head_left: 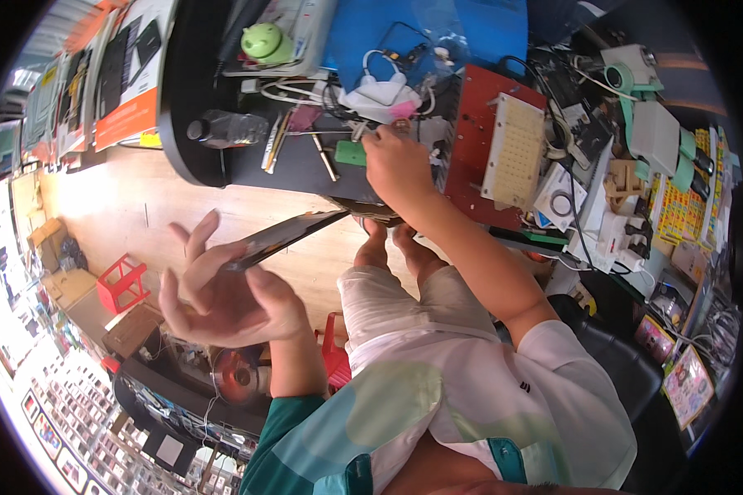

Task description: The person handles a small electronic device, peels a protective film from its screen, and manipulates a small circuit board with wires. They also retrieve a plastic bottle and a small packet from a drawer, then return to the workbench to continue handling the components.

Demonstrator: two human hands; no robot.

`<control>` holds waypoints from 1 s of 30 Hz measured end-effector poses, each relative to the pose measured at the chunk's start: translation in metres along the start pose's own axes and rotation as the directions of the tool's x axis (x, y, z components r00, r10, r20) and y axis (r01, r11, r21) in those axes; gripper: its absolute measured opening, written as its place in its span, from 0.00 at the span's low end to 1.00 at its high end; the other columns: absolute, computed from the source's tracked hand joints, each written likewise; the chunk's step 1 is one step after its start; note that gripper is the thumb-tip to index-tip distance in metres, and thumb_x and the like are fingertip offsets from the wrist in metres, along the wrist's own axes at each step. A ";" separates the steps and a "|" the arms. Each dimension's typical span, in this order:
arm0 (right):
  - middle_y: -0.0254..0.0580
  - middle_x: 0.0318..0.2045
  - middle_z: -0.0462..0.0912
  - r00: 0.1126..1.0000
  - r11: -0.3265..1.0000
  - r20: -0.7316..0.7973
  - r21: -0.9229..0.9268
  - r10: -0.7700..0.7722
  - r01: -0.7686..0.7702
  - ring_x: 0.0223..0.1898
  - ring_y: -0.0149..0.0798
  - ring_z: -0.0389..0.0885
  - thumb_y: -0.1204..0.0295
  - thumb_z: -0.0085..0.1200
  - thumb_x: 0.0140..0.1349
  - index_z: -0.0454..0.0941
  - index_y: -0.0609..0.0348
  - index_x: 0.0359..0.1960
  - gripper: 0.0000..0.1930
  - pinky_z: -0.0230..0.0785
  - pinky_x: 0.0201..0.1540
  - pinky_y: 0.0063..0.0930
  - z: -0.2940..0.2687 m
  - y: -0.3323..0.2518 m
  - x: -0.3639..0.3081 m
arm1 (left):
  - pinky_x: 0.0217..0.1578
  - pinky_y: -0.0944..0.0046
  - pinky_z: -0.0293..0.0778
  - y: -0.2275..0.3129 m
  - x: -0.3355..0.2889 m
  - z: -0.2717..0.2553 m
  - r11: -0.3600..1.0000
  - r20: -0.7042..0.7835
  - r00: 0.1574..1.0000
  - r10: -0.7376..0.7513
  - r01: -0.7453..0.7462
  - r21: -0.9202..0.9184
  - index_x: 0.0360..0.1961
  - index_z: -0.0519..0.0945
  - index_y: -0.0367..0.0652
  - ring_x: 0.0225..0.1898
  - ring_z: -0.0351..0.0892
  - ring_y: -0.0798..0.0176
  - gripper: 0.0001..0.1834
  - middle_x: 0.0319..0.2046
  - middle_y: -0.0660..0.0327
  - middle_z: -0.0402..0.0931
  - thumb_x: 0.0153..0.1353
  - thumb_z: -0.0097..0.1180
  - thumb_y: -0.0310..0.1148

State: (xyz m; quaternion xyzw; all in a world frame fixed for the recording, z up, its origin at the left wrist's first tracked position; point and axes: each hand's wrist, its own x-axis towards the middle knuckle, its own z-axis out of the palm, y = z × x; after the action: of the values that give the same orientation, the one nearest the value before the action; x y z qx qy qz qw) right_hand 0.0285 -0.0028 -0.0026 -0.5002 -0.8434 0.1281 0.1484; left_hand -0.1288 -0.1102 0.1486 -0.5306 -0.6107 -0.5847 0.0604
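Note:
In my left hand (pixel 231 301), a thin, dark flat panel (pixel 293 234) is pinched between thumb and forefinger, seen almost edge-on. Its far end reaches to the front edge of the dark desk (pixel 260 176). The other fingers of that hand are spread. My right hand (pixel 398 165) reaches over the desk with fingers bent together, and what they grip, if anything, is hidden. Just left of it lies a small green block (pixel 351 153). White cables and a white adapter (pixel 381 95) are beyond its fingertips. Thin tools (pixel 324 157) lie left of the green block.
A clear plastic bottle (pixel 229 129) lies on its side at the desk's left, near a green round figure (pixel 266 43). A blue mat (pixel 462 29) is at the back. To the right are a red board (pixel 475 124), a cream perforated block (pixel 513 148) and a microscope (pixel 656 136).

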 end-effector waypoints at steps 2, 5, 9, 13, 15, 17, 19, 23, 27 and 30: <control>0.40 0.33 0.80 0.994 0.993 -0.112 0.114 0.018 -0.005 0.30 0.45 0.86 0.73 0.59 0.57 0.83 0.56 0.37 0.06 0.79 0.29 0.40 -0.008 -0.004 0.000 | 0.72 0.24 0.53 -0.001 0.002 0.004 0.999 0.004 1.000 -0.023 0.023 -0.038 0.71 0.52 0.37 0.49 0.84 0.43 0.39 0.36 0.55 0.77 0.67 0.61 0.36; 0.37 0.35 0.81 0.972 0.943 -0.209 0.332 0.104 -0.030 0.29 0.44 0.85 0.75 0.61 0.61 0.82 0.56 0.36 0.03 0.79 0.29 0.38 -0.055 -0.009 -0.007 | 0.72 0.23 0.53 0.000 0.009 0.012 0.995 0.039 0.999 -0.022 0.026 -0.099 0.70 0.50 0.36 0.49 0.84 0.42 0.40 0.35 0.55 0.77 0.67 0.61 0.37; 0.42 0.40 0.86 0.951 0.837 -0.285 0.544 0.121 0.056 0.32 0.42 0.87 0.82 0.63 0.60 0.81 0.61 0.39 0.07 0.78 0.30 0.32 -0.127 0.002 -0.032 | 0.72 0.23 0.53 0.008 0.015 0.035 0.977 0.097 0.995 -0.002 0.022 -0.211 0.70 0.49 0.36 0.49 0.84 0.42 0.41 0.36 0.54 0.77 0.66 0.61 0.37; 0.51 0.41 0.88 0.944 0.783 -0.309 0.613 0.116 0.105 0.33 0.40 0.88 0.86 0.62 0.61 0.80 0.68 0.42 0.09 0.78 0.33 0.28 -0.184 0.008 -0.057 | 0.72 0.23 0.52 0.027 0.018 0.067 0.952 0.182 0.979 0.088 -0.029 -0.304 0.70 0.50 0.39 0.50 0.83 0.42 0.42 0.36 0.56 0.77 0.65 0.62 0.40; 0.56 0.43 0.88 0.954 0.769 -0.264 0.636 0.139 0.064 0.39 0.42 0.88 0.87 0.59 0.63 0.78 0.72 0.43 0.07 0.80 0.41 0.29 -0.203 0.011 -0.069 | 0.72 0.24 0.52 0.042 0.019 0.084 0.935 0.243 0.964 0.110 -0.017 -0.354 0.71 0.52 0.41 0.52 0.83 0.40 0.42 0.36 0.56 0.76 0.67 0.64 0.45; 0.57 0.43 0.88 0.948 0.741 -0.241 0.672 0.208 0.009 0.39 0.41 0.89 0.87 0.59 0.64 0.78 0.73 0.43 0.07 0.81 0.42 0.29 -0.211 0.018 -0.080 | 0.73 0.25 0.52 0.050 0.017 0.103 0.897 0.275 0.956 0.102 0.031 -0.440 0.71 0.52 0.40 0.53 0.82 0.41 0.43 0.36 0.56 0.77 0.66 0.65 0.44; 0.52 0.41 0.89 0.921 0.695 -0.226 0.716 0.316 -0.062 0.33 0.40 0.89 0.85 0.62 0.63 0.80 0.70 0.43 0.08 0.80 0.36 0.27 -0.214 0.026 -0.090 | 0.73 0.27 0.53 0.058 0.012 0.124 0.852 0.276 0.959 0.062 0.093 -0.516 0.72 0.53 0.39 0.54 0.82 0.42 0.43 0.35 0.56 0.78 0.66 0.66 0.42; 0.52 0.40 0.89 0.902 0.774 -0.332 0.633 0.275 -0.003 0.31 0.37 0.88 0.85 0.62 0.64 0.80 0.69 0.43 0.08 0.79 0.34 0.26 -0.214 0.050 -0.101 | 0.71 0.36 0.60 0.072 0.002 0.158 0.743 0.348 0.932 -0.106 0.307 -0.595 0.71 0.58 0.36 0.55 0.83 0.45 0.39 0.37 0.54 0.81 0.62 0.63 0.30; 0.49 0.38 0.88 0.884 0.818 -0.363 0.574 0.296 -0.038 0.29 0.37 0.88 0.85 0.62 0.63 0.80 0.68 0.43 0.08 0.79 0.32 0.27 -0.211 0.069 -0.110 | 0.61 0.54 0.70 0.089 -0.007 0.189 0.616 0.485 0.817 -0.312 0.563 -0.551 0.68 0.65 0.35 0.53 0.82 0.52 0.40 0.36 0.57 0.81 0.53 0.65 0.21; 0.46 0.33 0.87 0.877 0.831 -0.341 0.545 0.339 -0.109 0.27 0.38 0.87 0.84 0.63 0.63 0.79 0.66 0.42 0.08 0.77 0.30 0.28 -0.210 0.081 -0.114 | 0.58 0.60 0.72 0.098 -0.016 0.209 0.583 0.553 0.713 -0.430 0.687 -0.433 0.65 0.72 0.35 0.52 0.81 0.59 0.35 0.35 0.60 0.80 0.52 0.63 0.19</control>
State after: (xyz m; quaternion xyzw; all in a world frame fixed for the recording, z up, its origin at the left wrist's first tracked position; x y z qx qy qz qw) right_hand 0.2254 -0.0509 0.1481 -0.5561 -0.6599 0.2517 0.4381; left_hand 0.0631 0.0190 0.1368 -0.3993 -0.5232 -0.6185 -0.4291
